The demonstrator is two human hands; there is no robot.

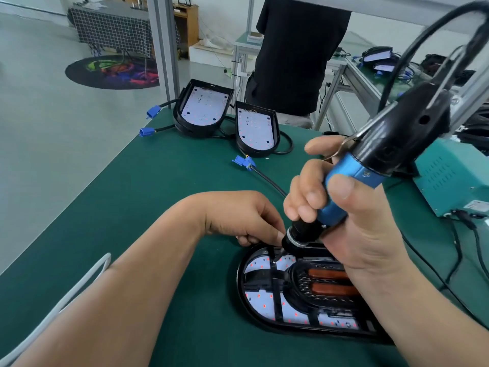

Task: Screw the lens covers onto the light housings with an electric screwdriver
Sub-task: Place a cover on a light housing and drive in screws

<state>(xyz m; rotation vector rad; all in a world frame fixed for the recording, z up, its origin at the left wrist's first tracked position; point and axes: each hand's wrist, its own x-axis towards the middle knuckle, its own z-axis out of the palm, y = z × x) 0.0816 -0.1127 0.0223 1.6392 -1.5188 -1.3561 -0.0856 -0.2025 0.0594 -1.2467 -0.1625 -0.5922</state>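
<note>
A black light housing (267, 320) lies on the green mat in front of me, with a black lens cover frame (275, 280) over its white LED board and two orange strips. My right hand (352, 221) grips the blue and black electric screwdriver (354, 173), tilted, with its bit down at the housing's far end. My left hand (243, 218) has curled fingers pinching at the bit tip on the housing rim; what they pinch is hidden.
Two more open housings (201, 108) (255, 128) with white boards and blue connectors (243, 161) lie at the far side of the table. A teal power unit (449, 178) stands at right. A person in black (296, 54) stands behind. A white cable (66, 298) runs at left.
</note>
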